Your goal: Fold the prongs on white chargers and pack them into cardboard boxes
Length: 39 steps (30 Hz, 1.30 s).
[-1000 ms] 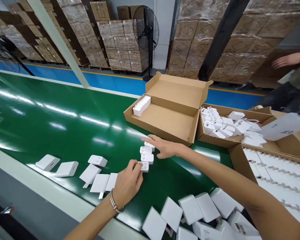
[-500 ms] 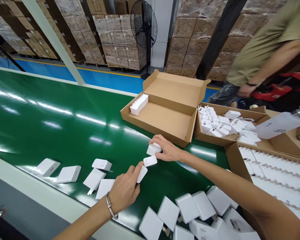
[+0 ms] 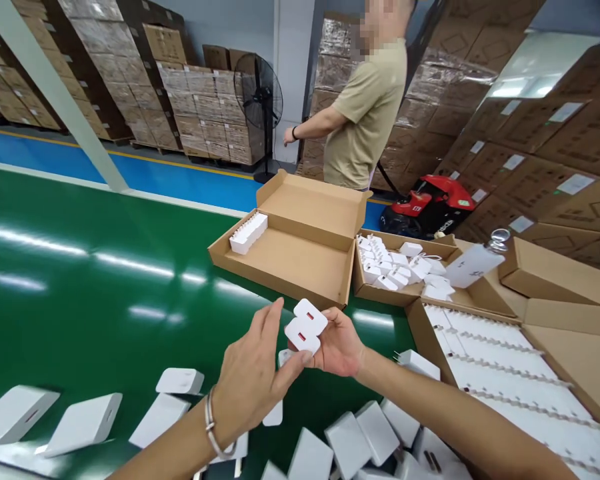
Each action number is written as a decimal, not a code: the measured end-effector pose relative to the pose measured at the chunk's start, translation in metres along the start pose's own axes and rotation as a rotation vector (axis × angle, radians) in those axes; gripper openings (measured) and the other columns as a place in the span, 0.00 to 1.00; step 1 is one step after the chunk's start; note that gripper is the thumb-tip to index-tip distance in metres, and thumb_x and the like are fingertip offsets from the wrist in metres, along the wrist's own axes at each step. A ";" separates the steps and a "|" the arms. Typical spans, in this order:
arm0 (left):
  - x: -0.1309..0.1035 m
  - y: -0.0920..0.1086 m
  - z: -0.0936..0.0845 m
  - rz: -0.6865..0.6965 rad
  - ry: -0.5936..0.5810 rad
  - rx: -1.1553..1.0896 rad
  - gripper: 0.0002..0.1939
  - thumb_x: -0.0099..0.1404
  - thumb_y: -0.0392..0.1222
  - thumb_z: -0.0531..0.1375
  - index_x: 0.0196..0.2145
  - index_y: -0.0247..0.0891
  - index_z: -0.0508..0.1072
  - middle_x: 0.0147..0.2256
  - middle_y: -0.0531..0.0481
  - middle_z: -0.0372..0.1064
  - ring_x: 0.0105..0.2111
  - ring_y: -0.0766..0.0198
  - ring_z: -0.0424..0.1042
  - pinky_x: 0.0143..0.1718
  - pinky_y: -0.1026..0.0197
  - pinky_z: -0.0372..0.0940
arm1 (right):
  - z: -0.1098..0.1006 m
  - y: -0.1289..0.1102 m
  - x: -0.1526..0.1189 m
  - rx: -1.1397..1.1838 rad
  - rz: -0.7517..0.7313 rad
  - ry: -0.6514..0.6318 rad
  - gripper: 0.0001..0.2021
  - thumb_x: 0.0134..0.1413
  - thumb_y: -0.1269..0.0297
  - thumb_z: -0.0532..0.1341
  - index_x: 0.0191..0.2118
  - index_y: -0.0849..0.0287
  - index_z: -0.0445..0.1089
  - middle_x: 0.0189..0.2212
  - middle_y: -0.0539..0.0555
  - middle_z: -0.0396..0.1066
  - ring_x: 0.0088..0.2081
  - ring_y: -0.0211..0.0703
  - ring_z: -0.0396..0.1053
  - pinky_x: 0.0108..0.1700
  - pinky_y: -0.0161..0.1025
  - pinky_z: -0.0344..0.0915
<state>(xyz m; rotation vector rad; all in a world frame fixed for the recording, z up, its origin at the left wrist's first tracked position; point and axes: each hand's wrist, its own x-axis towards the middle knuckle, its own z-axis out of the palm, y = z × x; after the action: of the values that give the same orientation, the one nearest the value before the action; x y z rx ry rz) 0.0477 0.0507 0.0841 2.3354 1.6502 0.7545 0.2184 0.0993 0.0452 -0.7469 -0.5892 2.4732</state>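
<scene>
Presently, the right hand [image 3: 340, 347] grips two white chargers [image 3: 301, 329], which lie one against the other at its ten o'clock side, and their red ports look toward the camera. The left hand [image 3: 250, 377] is open at about eight o'clock from these chargers, with the fingers stretched; its thumb comes very near to the lower one, but I cannot tell if it touches. Taking the right hand as the centre of the clock, the green work surface [image 3: 130, 287] is bare between nine and ten o'clock, and its pale far rail [image 3: 180, 203] runs beyond. Nearer to the body the room is less: a group of loose chargers [image 3: 350, 440] lies close together at about five o'clock, and several side chargers [image 3: 83, 423] lie between eight and nine. At eleven o'clock is the shallow box [image 3: 300, 257] with its lid raised at the back; it carries one short white row [image 3: 249, 233] in its left end, and the rest of its floor is visible. At about two o'clock the middle carton [image 3: 380, 293] contains a heap of white chargers, while the large carton [image 3: 427, 347], toward three o'clock, contains white pieces [image 3: 495, 367] packed in tight rows.
</scene>
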 end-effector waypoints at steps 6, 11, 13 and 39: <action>0.021 -0.028 -0.012 -0.135 0.120 -0.281 0.21 0.65 0.48 0.43 0.24 0.35 0.68 0.21 0.51 0.63 0.23 0.68 0.63 0.25 0.66 0.58 | 0.021 0.017 0.019 -0.043 -0.001 -0.193 0.18 0.44 0.60 0.52 0.44 0.55 0.56 0.35 0.52 0.66 0.37 0.45 0.66 0.35 0.41 0.63; 0.022 -0.084 -0.024 -0.366 0.246 -0.523 0.15 0.64 0.46 0.47 0.37 0.35 0.68 0.28 0.51 0.67 0.22 0.69 0.64 0.24 0.65 0.60 | 0.039 0.012 0.055 -0.012 0.080 -0.232 0.18 0.44 0.57 0.47 0.43 0.57 0.56 0.37 0.56 0.66 0.36 0.46 0.66 0.30 0.38 0.62; 0.012 -0.091 -0.025 -0.311 0.332 -0.480 0.14 0.64 0.44 0.47 0.43 0.38 0.66 0.37 0.48 0.66 0.31 0.66 0.66 0.33 0.63 0.62 | 0.041 0.009 0.072 0.017 0.093 -0.212 0.17 0.45 0.57 0.46 0.40 0.58 0.58 0.35 0.55 0.66 0.34 0.44 0.66 0.31 0.38 0.62; 0.030 -0.142 -0.045 -0.213 -0.071 -0.846 0.28 0.51 0.44 0.63 0.50 0.42 0.62 0.49 0.45 0.61 0.46 0.54 0.63 0.45 0.54 0.61 | 0.064 -0.042 0.141 -0.755 0.051 -0.138 0.25 0.48 0.41 0.52 0.41 0.60 0.61 0.29 0.51 0.63 0.26 0.35 0.61 0.24 0.31 0.58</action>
<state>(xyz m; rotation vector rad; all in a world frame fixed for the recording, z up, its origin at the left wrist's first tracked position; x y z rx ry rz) -0.0853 0.1238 0.0707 1.5474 1.1789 1.0411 0.0899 0.1946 0.0602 -0.8554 -1.6167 2.3346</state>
